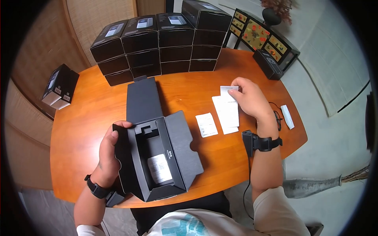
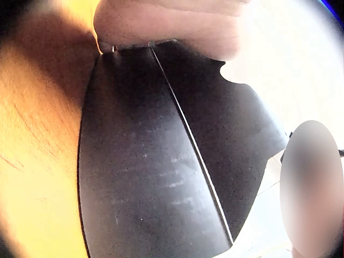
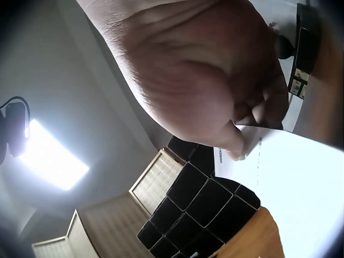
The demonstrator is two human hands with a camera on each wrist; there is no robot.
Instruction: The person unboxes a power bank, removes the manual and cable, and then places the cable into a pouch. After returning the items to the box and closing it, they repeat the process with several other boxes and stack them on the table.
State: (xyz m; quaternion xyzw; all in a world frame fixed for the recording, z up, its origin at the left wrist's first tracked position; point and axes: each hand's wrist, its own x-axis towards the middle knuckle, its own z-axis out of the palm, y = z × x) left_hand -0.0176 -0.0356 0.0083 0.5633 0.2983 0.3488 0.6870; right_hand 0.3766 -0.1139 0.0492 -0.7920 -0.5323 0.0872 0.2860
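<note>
An open black box [image 1: 179, 149] lies at the table's near edge, flaps spread, a white label or paper [image 1: 160, 168] inside it. My left hand [image 1: 106, 153] grips its left flap, thumb over the edge; in the left wrist view the hand [image 2: 166, 24] lies along the black card [image 2: 140, 150]. My right hand [image 1: 252, 100] pinches the top of a white printed slip [image 1: 232, 112] between thumb and fingers. Beneath that slip lies another white sheet [image 1: 217, 104]. A smaller white paper [image 1: 206, 125] rests between box and slips. The right wrist view shows the hand [image 3: 199, 80] holding the slip [image 3: 301, 177].
Stacked black boxes [image 1: 157, 51] stand along the table's far side. Another box [image 1: 61, 86] is at the left edge, a long black one [image 1: 268, 64] at the far right. A white object [image 1: 287, 117] and a black cable [image 1: 278, 120] lie right of my right hand.
</note>
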